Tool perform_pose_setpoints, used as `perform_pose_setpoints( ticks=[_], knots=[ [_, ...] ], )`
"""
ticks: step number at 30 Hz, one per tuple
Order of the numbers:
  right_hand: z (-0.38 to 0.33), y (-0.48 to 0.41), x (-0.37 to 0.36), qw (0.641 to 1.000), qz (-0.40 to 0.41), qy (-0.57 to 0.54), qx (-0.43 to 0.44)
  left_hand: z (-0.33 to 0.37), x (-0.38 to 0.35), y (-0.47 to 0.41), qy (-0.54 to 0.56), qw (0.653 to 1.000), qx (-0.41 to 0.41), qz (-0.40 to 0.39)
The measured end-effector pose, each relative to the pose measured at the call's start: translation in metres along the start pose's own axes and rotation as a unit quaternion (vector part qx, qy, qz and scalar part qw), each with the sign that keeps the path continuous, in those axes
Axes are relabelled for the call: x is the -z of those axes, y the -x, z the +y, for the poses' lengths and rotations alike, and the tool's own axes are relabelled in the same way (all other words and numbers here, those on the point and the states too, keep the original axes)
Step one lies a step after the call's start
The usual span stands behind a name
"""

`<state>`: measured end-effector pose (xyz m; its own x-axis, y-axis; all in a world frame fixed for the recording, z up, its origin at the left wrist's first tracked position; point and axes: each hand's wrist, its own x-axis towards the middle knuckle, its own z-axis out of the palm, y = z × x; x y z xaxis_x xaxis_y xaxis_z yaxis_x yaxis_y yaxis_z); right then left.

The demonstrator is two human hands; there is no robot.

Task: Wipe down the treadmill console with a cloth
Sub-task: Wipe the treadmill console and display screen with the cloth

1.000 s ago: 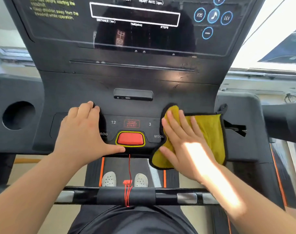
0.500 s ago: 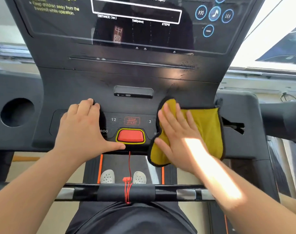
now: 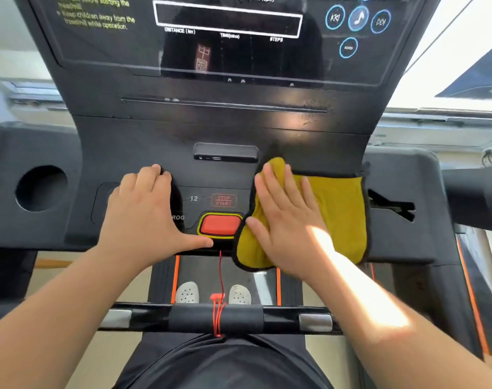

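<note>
our right hand (image 3: 288, 220) lies flat, fingers spread, pressing the yellow cloth (image 3: 340, 217) at the console (image 3: 143, 141) front edge; left hand (image 3: 146, 217) rests splayed beside the red button (image 3: 221, 224).

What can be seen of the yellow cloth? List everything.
The yellow cloth is a soft, towel-like square with a dark stitched border. It lies spread on the lower right of the treadmill console, just right of the red button, its near edge hanging over the console's front lip. The right hand presses flat on its left half, fingers spread; the cloth bunches slightly beneath them. Its right half lies uncovered.
</note>
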<state>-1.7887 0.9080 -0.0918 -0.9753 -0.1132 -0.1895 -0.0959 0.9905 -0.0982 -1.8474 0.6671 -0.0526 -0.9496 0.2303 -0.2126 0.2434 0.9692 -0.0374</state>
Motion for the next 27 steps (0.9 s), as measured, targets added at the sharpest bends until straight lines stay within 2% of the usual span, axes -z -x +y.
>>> perform_pose_setpoints(
  ticks=[3, 7, 10, 12, 18, 22, 27],
  knots=[
    [0.012, 0.020, -0.007, 0.998, 0.012, -0.003, 0.054, -0.001, -0.001, 0.001, 0.001, 1.000, -0.002, -0.001],
    [0.045, 0.028, -0.004, 0.999, 0.027, 0.010, -0.034, -0.008, 0.000, 0.003, 0.020, 1.000, -0.014, 0.005],
    [0.027, 0.022, -0.003, 0.996, 0.027, 0.000, -0.089, -0.026, -0.001, 0.006, 0.035, 0.999, -0.023, 0.025],
    [0.008, 0.016, -0.002, 0.995, 0.015, -0.021, -0.096, -0.045, -0.004, 0.008, 0.036, 0.998, -0.019, 0.039],
    [-0.042, -0.003, 0.004, 0.999, -0.028, -0.021, -0.031, -0.095, -0.011, 0.009, 0.038, 0.999, 0.007, 0.035],
    [-0.087, -0.015, 0.003, 0.999, -0.043, 0.005, 0.029, -0.117, -0.016, 0.011, 0.057, 0.997, -0.025, 0.048],
    [-0.170, -0.043, -0.009, 0.996, -0.015, 0.015, 0.092, -0.139, -0.022, 0.014, 0.076, 0.994, -0.053, 0.050]
  ],
)
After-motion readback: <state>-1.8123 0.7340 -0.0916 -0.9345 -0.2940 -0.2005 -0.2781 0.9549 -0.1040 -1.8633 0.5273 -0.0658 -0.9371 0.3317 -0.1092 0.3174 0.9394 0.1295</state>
